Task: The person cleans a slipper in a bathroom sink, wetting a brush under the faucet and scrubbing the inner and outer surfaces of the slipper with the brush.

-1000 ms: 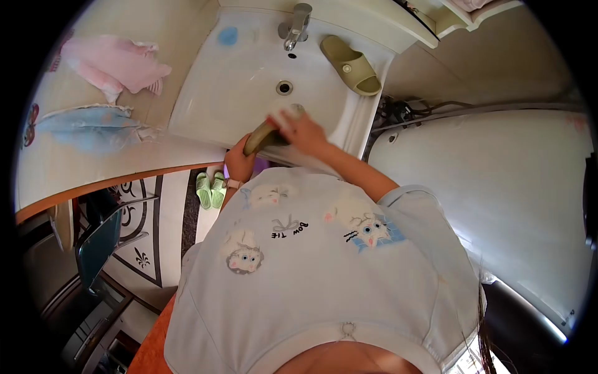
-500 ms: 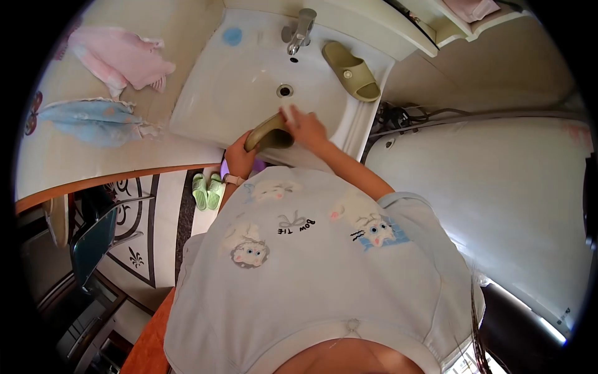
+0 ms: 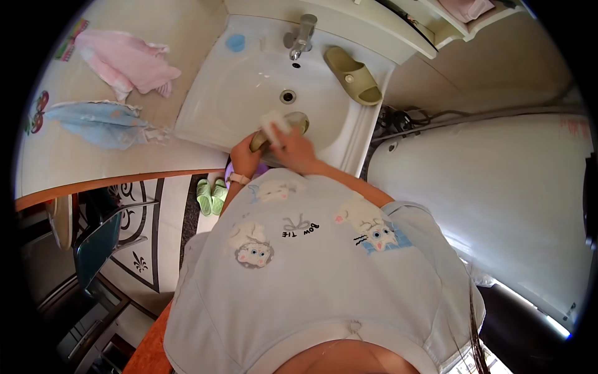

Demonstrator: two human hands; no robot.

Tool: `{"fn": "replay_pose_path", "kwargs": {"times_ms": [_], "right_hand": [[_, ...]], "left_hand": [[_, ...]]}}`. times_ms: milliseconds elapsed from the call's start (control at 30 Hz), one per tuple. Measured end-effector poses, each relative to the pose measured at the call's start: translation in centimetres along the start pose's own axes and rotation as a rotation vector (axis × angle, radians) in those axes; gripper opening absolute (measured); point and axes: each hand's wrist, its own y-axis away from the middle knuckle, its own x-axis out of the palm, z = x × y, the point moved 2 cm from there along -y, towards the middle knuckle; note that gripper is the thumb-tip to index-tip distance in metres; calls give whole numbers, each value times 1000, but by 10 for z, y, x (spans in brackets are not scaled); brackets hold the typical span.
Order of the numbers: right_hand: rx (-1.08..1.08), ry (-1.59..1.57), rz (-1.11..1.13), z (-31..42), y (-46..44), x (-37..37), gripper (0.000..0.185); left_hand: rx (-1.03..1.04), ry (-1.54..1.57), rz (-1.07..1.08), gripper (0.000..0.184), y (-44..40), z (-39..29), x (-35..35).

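Over the near part of the white sink (image 3: 205,118), my left hand (image 3: 246,154) is closed round one end of an olive-green slipper (image 3: 301,123). My right hand (image 3: 295,151) presses a whitish block-shaped thing (image 3: 274,126) against that slipper; motion blur hides whether it is a brush or a sponge. The fingers of my right hand are bent round the block. A second olive slipper (image 3: 352,76) lies on the sink's right rim, near the tap. Between the tap and my hands is the drain (image 3: 288,96).
The tap (image 3: 303,37) stands at the sink's back, with a light-blue round thing (image 3: 235,42) to its left. A pink cloth (image 3: 128,62) and a blue cloth (image 3: 99,123) lie on the left counter (image 3: 162,149). Green slippers (image 3: 212,196) are on the floor. A white appliance (image 3: 479,181) stands right.
My right hand has moved down and left across the slipper, and the whitish block now shows more plainly. The held slipper has turned, with its far end lying flatter. My left hand keeps hold.
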Motion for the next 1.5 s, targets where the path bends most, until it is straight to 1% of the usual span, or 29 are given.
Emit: {"fn": "replay_pose_path", "kwargs": {"times_ms": [67, 100, 167, 233, 267, 333, 367, 433, 500, 533, 567, 633, 667, 733, 767, 833, 867, 967, 1000, 1033, 1100, 1133, 1167, 1233, 1300, 1367, 1400, 1433, 1500], "right_hand": [[-38, -27, 47, 14, 5, -11, 52], [-84, -55, 88, 16, 4, -12, 52], [5, -40, 61, -33, -15, 0, 54], [416, -35, 6, -78, -29, -1, 55], [423, -38, 6, -78, -26, 2, 55], [241, 105, 104, -39, -16, -18, 57], [27, 81, -14, -37, -12, 5, 57], [-11, -18, 98, 9, 4, -16, 56], [-128, -97, 226, 28, 9, -21, 55], [-78, -45, 222, 20, 6, -16, 55], [-82, -45, 224, 3, 1, -7, 55], [129, 20, 41, -29, -11, -1, 55], [120, 23, 43, -37, -18, -1, 55], [308, -2, 48, -39, -20, -5, 55], [307, -9, 47, -30, -14, -1, 55], [-41, -24, -61, 5, 0, 0, 53], [-71, -125, 68, 13, 7, -9, 52], [42, 33, -3, -26, -5, -3, 53], [278, 24, 72, -43, -16, -11, 54], [283, 22, 70, -44, -17, -15, 54], [173, 160, 148, -41, -18, -19, 54], [-56, 167, 96, -27, -10, -16, 55], [-44, 162, 93, -17, -4, -15, 55], [-193, 28, 280, 10, 0, -24, 55], [-210, 9, 175, -8, -11, -18, 53], [166, 117, 68, -42, -30, -18, 54], [197, 68, 113, -56, -36, -17, 54], [196, 69, 114, -45, -35, -24, 54], [1, 92, 123, -13, -28, -37, 54]], "left_hand": [[-212, -80, 220, 39, -6, 4, -2], [-210, -79, 218, 39, -3, 6, 1], [-88, 103, 59, 39, 10, 8, 3], [-55, 40, 44, 40, 8, -2, -1], [-54, 20, 35, 40, 6, -6, -2], [-45, 8, 28, 40, -2, -9, 0], [-19, -45, 31, 39, -6, -9, 2], [-3, -95, 38, 39, -4, -8, 4], [-269, -90, 127, 35, -5, 1, 2], [-158, -26, 70, 31, 0, -5, -3], [-161, -27, 66, 31, 1, 1, -2], [-59, 69, -37, 26, 4, 7, -1], [-61, 70, -46, 26, 1, 6, 0], [2, -99, -51, 25, -2, -19, -2], [4, -106, -50, 25, -1, -21, 1], [-58, -117, -16, 32, -10, -21, 9], [-65, -124, -8, 32, -6, -19, 7], [-14, -91, 16, 29, -4, -17, 5], [6, -82, 8, 29, -2, -21, 4], [9, -82, 13, 29, -2, -21, 6], [19, -113, 8, 31, -5, -19, 8], [28, -112, 13, 31, -9, -18, 7], [-61, -106, 87, 33, -9, -14, 4], [-148, -104, 164, 35, -6, -11, 3], [-33, -50, 11, 32, 1, -10, 2], [3, -84, -10, 38, 3, -11, 5], [-29, -21, -55, 42, 2, -23, 3], [-59, 43, -100, 46, -1, -31, 1], [-27, 67, -163, 50, -10, -37, -2]]}}
